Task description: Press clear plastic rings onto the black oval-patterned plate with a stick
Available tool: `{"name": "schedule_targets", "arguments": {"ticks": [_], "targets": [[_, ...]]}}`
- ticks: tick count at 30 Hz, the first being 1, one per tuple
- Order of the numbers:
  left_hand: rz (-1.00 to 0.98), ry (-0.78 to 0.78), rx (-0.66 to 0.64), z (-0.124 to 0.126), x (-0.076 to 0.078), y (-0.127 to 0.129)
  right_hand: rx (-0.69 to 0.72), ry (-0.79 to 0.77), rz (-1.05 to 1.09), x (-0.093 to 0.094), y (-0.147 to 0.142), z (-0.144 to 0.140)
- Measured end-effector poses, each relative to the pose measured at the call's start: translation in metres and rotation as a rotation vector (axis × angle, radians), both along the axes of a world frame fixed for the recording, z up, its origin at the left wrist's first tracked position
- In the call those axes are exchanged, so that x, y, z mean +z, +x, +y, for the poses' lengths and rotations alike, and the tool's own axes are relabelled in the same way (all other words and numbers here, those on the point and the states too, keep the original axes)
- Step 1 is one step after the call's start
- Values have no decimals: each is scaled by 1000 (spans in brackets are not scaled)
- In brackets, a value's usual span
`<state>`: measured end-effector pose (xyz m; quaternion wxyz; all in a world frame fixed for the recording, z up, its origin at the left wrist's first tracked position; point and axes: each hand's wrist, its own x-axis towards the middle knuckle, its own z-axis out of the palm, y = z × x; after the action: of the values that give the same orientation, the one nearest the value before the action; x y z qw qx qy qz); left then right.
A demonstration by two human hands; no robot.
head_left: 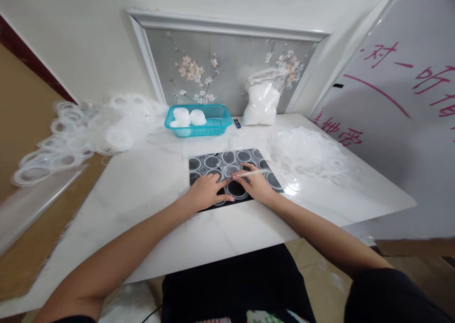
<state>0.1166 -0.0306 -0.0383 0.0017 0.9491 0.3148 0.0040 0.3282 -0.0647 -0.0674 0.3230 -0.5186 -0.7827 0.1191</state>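
A black sheet (pixel 236 189) covered with pale rings in rows lies on the white marbled table. My left hand (pixel 208 192) rests on its left part, fingers spread, the index finger reaching toward a ring near the middle. My right hand (pixel 256 183) is over the sheet's right part, thumb and fingers pinched round a thin white stick (pixel 253 173), whose exact kind I cannot make out. The stick's left end is close to a middle ring (pixel 232 171), beside my left fingertip. Whether the tip touches that ring is too small to tell.
A teal basket (pixel 199 130) holding white round pieces stands at the back, near a small dark tool (pixel 237 123) and a clear bag of white material (pixel 262 103). Translucent rings are heaped at left (pixel 121 132) and right (pixel 305 152). A whiteboard (pixel 391 124) borders the right.
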Motion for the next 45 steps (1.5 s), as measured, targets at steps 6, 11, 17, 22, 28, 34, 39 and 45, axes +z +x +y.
{"name": "schedule_targets", "arguments": {"ticks": [6,11,17,22,28,34,39,45], "targets": [[-29,-51,-1,0,7,1,-175,156,-283,26,17,25],[-35,-206,13,-4,20,-10,-512,236,22,49,28,64],[-45,-93,68,-10,11,-41,55,-7,286,22,-38,31],[-22,4,66,-22,-4,-58,82,-264,442,4,-58,19],[-13,7,74,-26,-4,-55,68,-260,431,4,-53,17],[-47,11,75,-28,-3,-54,88,-195,390,5,-57,13],[-62,0,88,-27,-4,-55,104,-138,358,8,-56,14],[-93,-55,124,-30,0,-54,74,36,20,1,-60,-3]]}}
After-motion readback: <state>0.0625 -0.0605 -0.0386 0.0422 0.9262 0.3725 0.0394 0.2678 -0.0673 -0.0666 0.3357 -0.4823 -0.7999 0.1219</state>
